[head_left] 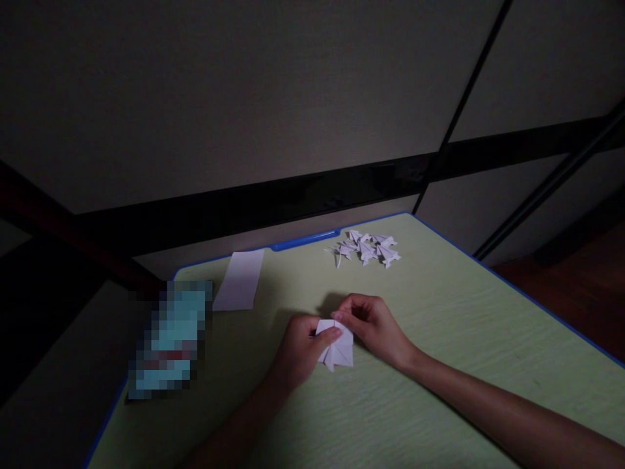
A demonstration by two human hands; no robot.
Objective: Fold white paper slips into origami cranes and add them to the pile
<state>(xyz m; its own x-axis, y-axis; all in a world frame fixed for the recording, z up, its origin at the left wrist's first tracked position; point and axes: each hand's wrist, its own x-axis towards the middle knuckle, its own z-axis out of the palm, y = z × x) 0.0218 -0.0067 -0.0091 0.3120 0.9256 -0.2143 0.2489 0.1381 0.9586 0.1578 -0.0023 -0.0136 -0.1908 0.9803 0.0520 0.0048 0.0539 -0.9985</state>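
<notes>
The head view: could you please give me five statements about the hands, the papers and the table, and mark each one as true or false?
1. The left hand and the right hand both touch the folded paper. True.
2. The flat sheet lies to the right of the small folded figures, as pictured. False: the flat sheet lies to the left of the small folded figures.
3. The table has a pale green top with a blue edge. True.
4. The small folded figures are spread along the table's near edge. False: they are grouped toward its far edge.
5. A pixelated item lies at the left side of the table. True.
</notes>
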